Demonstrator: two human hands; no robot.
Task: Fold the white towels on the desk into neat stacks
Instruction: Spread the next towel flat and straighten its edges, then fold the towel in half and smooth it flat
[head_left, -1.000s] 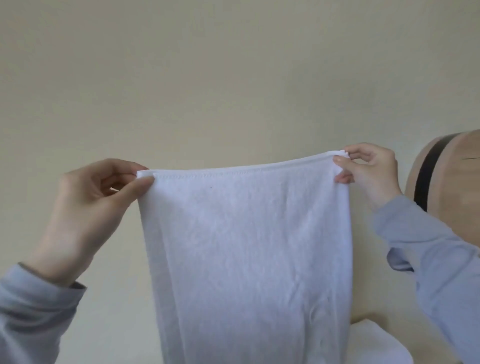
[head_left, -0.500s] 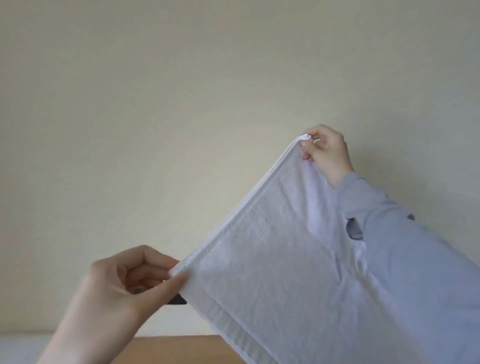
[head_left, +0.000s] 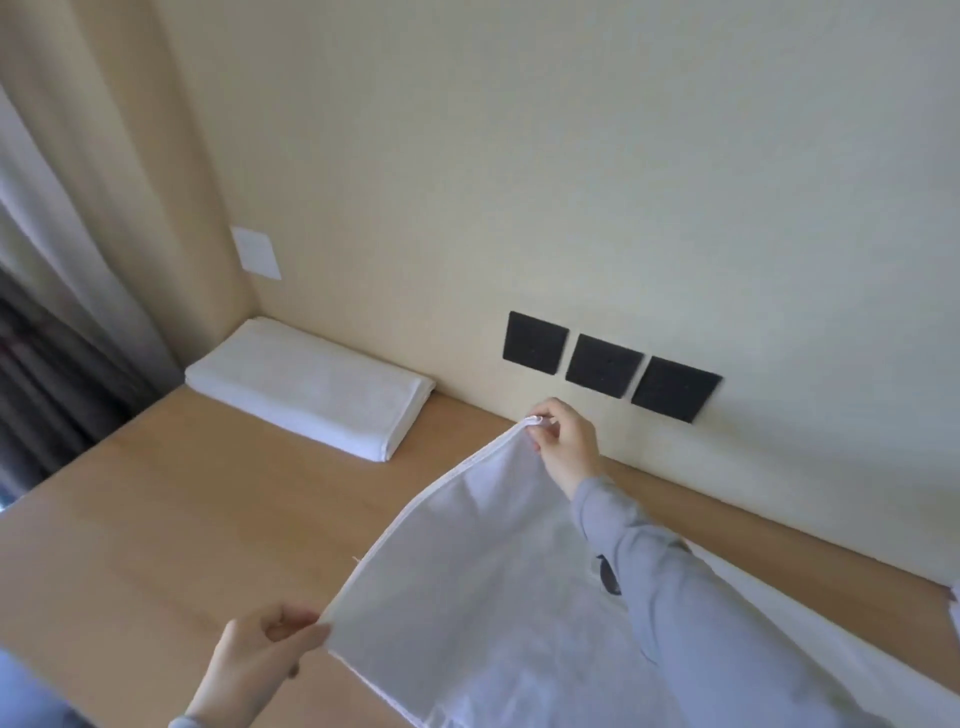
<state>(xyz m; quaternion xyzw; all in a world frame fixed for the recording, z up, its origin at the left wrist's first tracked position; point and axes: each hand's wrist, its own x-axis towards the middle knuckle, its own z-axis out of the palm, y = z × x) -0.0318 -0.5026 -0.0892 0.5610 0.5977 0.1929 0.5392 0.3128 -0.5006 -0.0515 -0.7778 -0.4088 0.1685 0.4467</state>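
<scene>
I hold a white towel (head_left: 467, 587) stretched by its hemmed top edge above the wooden desk (head_left: 182, 519). My left hand (head_left: 260, 660) pinches the near corner at the lower left. My right hand (head_left: 563, 441) pinches the far corner, close to the wall. The rest of the towel drapes down to the right, under my right sleeve. A folded white towel (head_left: 311, 387) lies flat in the desk's far left corner against the wall.
Three black square wall plates (head_left: 605, 366) sit just above the desk behind my right hand. A white wall plate (head_left: 256, 253) is higher on the left. Curtains (head_left: 62, 234) hang at the left edge. More white fabric (head_left: 779, 618) lies on the desk at the right.
The towel has come down from held upright before the wall to low over the desk. My view has tilted down, so the desk, the folded towel and the wall plates now show.
</scene>
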